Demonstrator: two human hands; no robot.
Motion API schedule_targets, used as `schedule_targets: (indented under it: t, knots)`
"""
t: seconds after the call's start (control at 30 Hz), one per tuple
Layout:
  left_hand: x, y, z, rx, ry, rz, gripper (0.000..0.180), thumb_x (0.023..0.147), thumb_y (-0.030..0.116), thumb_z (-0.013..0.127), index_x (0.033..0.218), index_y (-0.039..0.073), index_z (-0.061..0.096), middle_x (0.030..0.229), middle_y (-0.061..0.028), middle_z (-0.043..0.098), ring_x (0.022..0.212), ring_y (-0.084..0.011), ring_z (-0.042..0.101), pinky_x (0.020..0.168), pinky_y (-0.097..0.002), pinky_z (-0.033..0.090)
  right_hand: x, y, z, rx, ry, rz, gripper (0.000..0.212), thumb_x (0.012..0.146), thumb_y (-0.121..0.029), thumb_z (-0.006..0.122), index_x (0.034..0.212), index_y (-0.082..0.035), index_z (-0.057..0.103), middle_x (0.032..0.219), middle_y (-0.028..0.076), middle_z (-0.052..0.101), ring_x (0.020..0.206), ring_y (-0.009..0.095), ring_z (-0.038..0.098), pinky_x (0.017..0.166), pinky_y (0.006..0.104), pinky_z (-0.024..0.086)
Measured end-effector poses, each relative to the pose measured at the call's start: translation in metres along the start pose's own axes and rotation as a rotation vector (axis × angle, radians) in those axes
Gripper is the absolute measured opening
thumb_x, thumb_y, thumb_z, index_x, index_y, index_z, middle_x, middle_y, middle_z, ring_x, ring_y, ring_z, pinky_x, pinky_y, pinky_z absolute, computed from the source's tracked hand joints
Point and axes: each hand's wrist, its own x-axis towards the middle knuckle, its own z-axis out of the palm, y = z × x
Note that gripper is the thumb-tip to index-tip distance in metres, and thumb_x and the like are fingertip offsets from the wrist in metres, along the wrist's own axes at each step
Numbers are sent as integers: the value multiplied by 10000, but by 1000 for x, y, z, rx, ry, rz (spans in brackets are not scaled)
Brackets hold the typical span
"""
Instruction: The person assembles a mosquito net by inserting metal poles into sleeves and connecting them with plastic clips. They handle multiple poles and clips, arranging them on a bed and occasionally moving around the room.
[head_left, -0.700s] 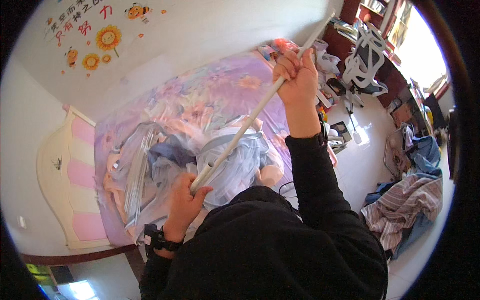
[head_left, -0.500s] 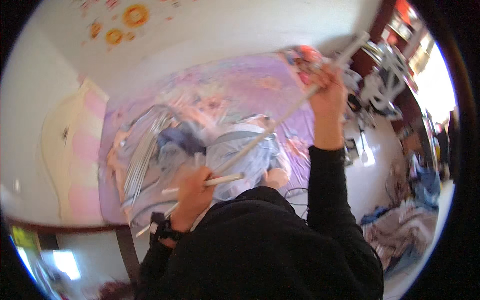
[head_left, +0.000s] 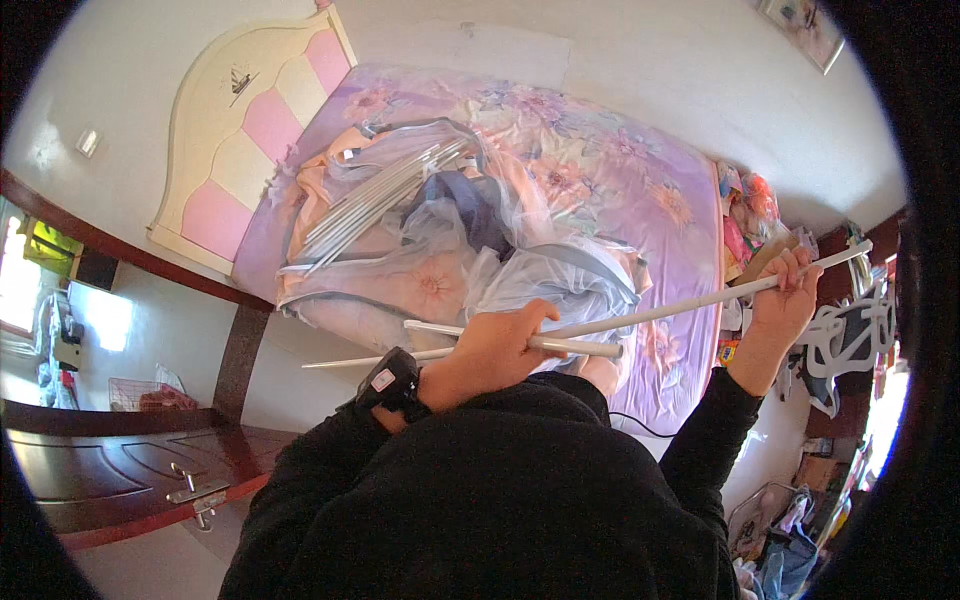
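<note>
My left hand (head_left: 495, 350) is closed round two white poles that cross in its grip. The shorter pole (head_left: 585, 347) ends just past my knuckles. The long pole (head_left: 660, 311) slants up to the right, where my right hand (head_left: 785, 300) grips it close to its far end. On the bed in front lies a heap of sheer white netting (head_left: 545, 280) with grey edging and peach trim. A bundle of several thin white poles (head_left: 385, 200) rests on the netting, beside a dark blue cloth (head_left: 470, 210).
The bed (head_left: 690, 225) has a purple floral sheet and, at left, a cream and pink headboard (head_left: 215, 215). A dark wooden door (head_left: 130, 480) stands at lower left. Bags and clutter (head_left: 755, 210) fill the bed's right end, near a white framed rack (head_left: 845, 340).
My view has turned right, so the bed and headboard sit differently in it. The long pole has tilted flatter, and my right hand is lower and farther right. Both hands keep their grip.
</note>
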Motion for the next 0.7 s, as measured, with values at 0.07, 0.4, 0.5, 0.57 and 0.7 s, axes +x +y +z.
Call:
schedule_targets:
  t: [0.07,0.4,0.5,0.57,0.7]
  knots:
    - [-1,-2,0,87,18,37,161,824,191,614,933,78,580,733,-169,616,709,-387,598,602,-459,436,2,2,-1,65,-59,80,275,1001,-281,401,948,-12,415,815,50,406,615,134,350,508,241,309]
    - [-5,-8,10,85,22,62,184,782,113,621,956,88,567,765,-151,609,757,-377,609,615,-435,449,8,-13,-11,38,104,-8,237,997,-256,430,957,-23,438,805,42,416,602,116,348,464,222,303]
    - [3,-10,4,70,76,35,195,806,110,606,992,77,559,748,-165,597,752,-367,615,610,-419,447,8,-19,-9,-201,60,-95,235,990,-252,455,965,-22,497,769,26,438,565,95,348,446,213,290]
    - [15,-10,-6,155,274,51,164,836,130,619,979,59,581,731,-119,595,692,-253,593,611,-359,456,5,-13,-6,-486,16,-83,250,982,-263,479,968,-23,549,729,8,450,540,78,356,438,204,286]
    - [38,8,-29,-79,498,34,142,922,188,580,966,53,584,701,-42,563,628,-161,531,617,-313,451,-23,50,-7,-1143,-28,133,311,953,-285,540,1086,-19,631,783,1,583,623,69,530,519,199,423]
